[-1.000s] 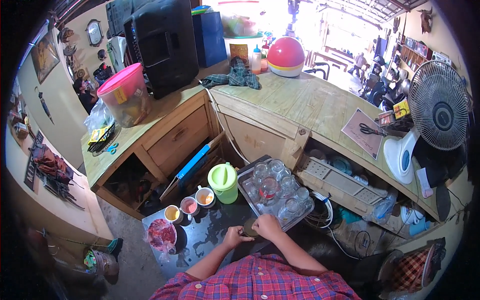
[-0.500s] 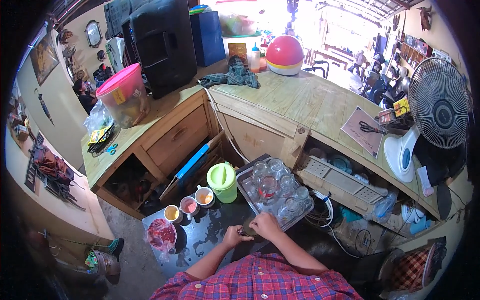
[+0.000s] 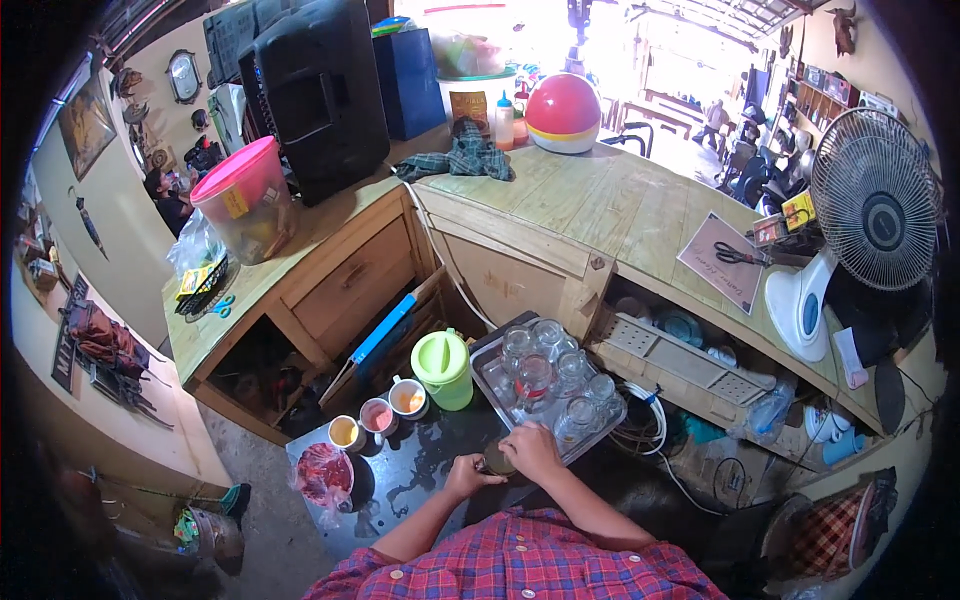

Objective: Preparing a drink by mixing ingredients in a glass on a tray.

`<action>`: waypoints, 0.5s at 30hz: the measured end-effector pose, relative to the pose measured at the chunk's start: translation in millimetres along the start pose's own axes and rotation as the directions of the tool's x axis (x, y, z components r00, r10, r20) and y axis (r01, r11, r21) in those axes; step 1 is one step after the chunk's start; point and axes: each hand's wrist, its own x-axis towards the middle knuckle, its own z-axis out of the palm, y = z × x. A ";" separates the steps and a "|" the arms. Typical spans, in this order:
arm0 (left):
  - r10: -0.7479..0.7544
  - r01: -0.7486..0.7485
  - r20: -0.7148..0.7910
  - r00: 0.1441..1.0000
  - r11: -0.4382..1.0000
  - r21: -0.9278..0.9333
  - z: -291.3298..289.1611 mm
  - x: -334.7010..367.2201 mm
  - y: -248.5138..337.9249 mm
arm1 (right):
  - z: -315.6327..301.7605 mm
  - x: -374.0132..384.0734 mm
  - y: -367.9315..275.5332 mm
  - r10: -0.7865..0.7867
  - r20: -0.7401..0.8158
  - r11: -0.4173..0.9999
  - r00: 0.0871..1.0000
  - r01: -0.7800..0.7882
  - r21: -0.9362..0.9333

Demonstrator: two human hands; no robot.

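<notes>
**Dark round object held between two hands at a wet black table**

Pink-lidded and clear-walled, a tub (image 3: 248, 203) with a yellow label on its side is seen on the wooden counter (image 3: 560, 205), by a black speaker (image 3: 322, 95). A pinkish printed sheet (image 3: 722, 260) lies flat near the white fan (image 3: 868, 215), with scissors on it. A dark-labelled jar and a clear squeeze bottle with a red cap (image 3: 504, 118) stand beside a red and white dome (image 3: 563, 112).

Three cups (image 3: 378, 416) are lined up beside one green-lidded jug (image 3: 444, 368). About eight clear glasses are counted on the metal tray (image 3: 604, 423).

A small dark round object (image 3: 497, 463) is held over the black table (image 3: 400, 480), at the tray's near edge. The left hand (image 3: 468, 476) is curled against its side; the right hand (image 3: 535, 452) is closed over its top. Its exact kind cannot be told.
</notes>
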 end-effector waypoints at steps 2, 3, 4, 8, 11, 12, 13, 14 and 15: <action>0.008 -0.008 -0.010 1.000 0.999 -0.050 1.7 -0.7 0.6 | -2.8 -0.9 -0.9 -0.035 -0.089 0.998 0.995 0.029 -0.064; 0.008 -0.008 -0.003 1.000 0.999 -0.046 1.8 -0.2 0.7 | -3.9 -1.4 -0.5 0.048 0.054 0.999 0.997 -0.048 -0.004; 0.008 -0.008 0.002 1.000 0.999 -0.041 0.8 0.0 1.3 | -4.3 -1.3 -0.7 0.120 0.199 0.990 0.973 -0.132 0.045; 0.027 -0.028 -0.009 1.000 0.989 -0.144 4.3 0.5 -3.6 | 5.2 -2.3 3.3 -0.051 -0.106 0.997 0.993 0.057 0.049; 0.003 -0.002 0.007 1.000 1.000 -0.027 3.2 1.7 -5.3 | 8.0 -1.1 3.2 0.120 0.151 0.990 0.981 -0.108 -0.086; -0.001 0.001 -0.008 1.000 1.000 0.002 4.3 1.3 -10.5 | 5.6 -0.5 2.1 0.050 0.057 0.999 0.997 -0.051 0.017; -0.001 0.001 -0.020 1.000 0.999 0.032 4.3 2.4 -9.4 | 1.4 0.4 0.9 -0.009 -0.046 0.994 0.999 0.014 0.112; 0.001 0.000 -0.019 1.000 0.999 0.032 4.5 2.3 -8.3 | 1.4 0.2 0.2 -0.008 -0.047 0.994 0.999 0.013 0.111; 0.019 -0.019 -0.031 0.999 1.000 -0.015 4.9 1.4 -7.2 | 2.4 0.0 -0.9 0.029 -0.004 0.999 1.000 -0.029 -0.029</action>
